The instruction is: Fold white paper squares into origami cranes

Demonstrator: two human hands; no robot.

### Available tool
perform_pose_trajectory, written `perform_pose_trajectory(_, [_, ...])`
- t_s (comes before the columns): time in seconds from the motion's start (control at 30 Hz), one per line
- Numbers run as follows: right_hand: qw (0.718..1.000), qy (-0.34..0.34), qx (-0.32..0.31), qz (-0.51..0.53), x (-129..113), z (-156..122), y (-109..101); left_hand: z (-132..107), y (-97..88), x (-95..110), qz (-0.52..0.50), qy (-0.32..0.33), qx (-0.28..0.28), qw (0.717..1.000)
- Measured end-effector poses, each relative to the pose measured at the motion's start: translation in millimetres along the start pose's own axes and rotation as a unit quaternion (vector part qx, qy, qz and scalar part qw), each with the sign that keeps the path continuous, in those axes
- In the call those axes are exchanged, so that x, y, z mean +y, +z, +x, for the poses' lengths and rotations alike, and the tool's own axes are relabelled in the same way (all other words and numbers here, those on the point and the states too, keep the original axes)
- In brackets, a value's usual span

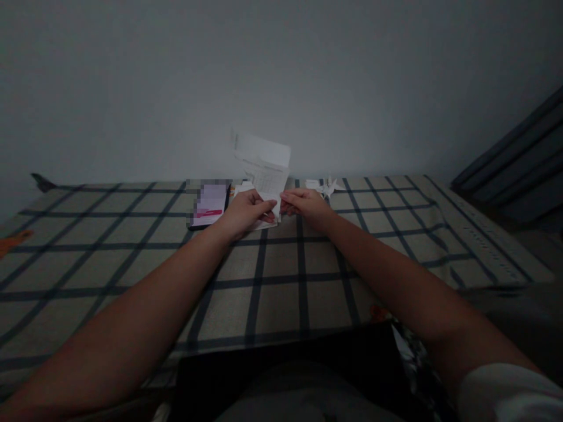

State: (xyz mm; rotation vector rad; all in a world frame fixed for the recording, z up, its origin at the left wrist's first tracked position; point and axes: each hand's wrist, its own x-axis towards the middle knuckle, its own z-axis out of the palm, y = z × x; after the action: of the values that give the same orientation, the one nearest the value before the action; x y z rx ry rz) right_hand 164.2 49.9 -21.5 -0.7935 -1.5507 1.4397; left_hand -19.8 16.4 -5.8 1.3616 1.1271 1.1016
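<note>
Between both hands a printed sheet of paper [266, 167] stands up from the table, creased across, its far end tilted toward the wall. My left hand [248, 212] pinches its lower left part between thumb and fingers. At the lower right edge, my right hand [305, 205] pinches the same sheet with thumb and forefinger. Under and beside my left hand lie other white papers, partly hidden. Just beyond my right hand are folded white paper pieces [328, 186] with pointed tips. The fine print is too dim to read.
A phone [210, 204] with a lit, partly blurred screen lies left of my left hand. A checked cloth [281, 281] covers the table, which meets a plain wall [281, 76]. Something orange [15, 241] rests at the far left. Dark folded fabric [519, 146] stands at the right.
</note>
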Motion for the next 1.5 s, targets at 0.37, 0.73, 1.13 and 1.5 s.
perform_pose_trajectory(0.37, [0.998, -0.031, 0.049, -0.034, -5.8, -0.7, 2.8, 1.8, -1.9, -6.4, -0.047, -0.034, -0.038, 0.998])
perform_pose_trajectory(0.73, [0.994, -0.054, 0.081, -0.054, -3.1, 0.7, 3.5, 0.0, -0.1, -5.3, -0.012, -0.021, -0.01, 1.0])
perform_pose_trajectory(1.13, [0.995, -0.042, 0.066, -0.069, -5.3, -1.9, 4.2, -0.1, 0.9, -3.8, 0.022, -0.009, 0.005, 1.0])
perform_pose_trajectory(1.5, [0.994, -0.04, 0.092, -0.043, -1.9, 2.9, 0.8, -2.4, 1.4, -4.4, -0.061, -0.028, -0.048, 0.997])
